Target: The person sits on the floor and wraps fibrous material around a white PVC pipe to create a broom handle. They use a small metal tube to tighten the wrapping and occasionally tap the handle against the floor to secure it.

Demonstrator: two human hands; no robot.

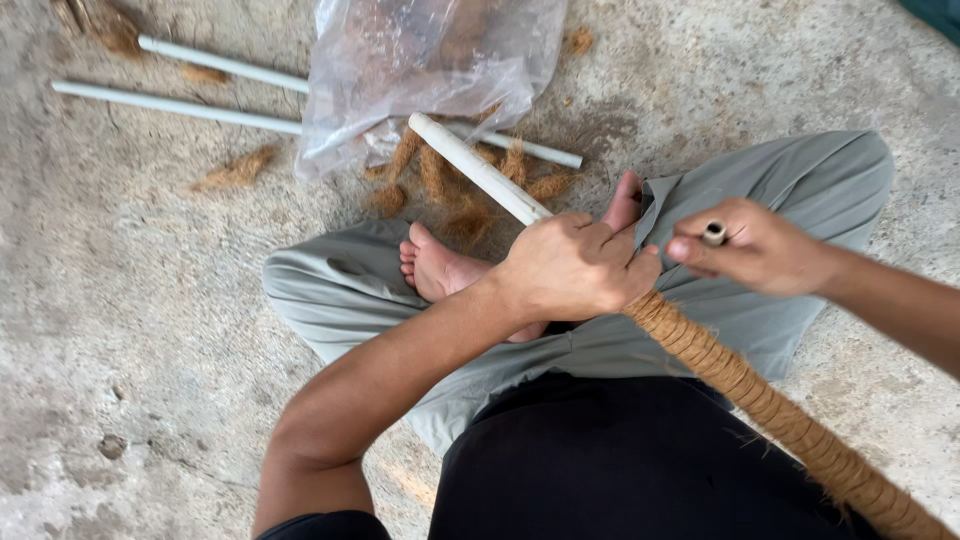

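A long white plastic pipe (480, 172), wound along its near half in tight coils of brown coir rope (760, 400), slants across the seated person's lap. The left hand (572, 268) is closed around it where the wrapping ends. The right hand (752, 246), raised just beside, pinches a small pale tube end (714, 234) between curled fingers.

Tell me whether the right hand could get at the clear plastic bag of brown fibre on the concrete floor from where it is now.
Probably not directly: the right hand already grips a small spool, and the white pipe lies between it and the clear plastic bag.
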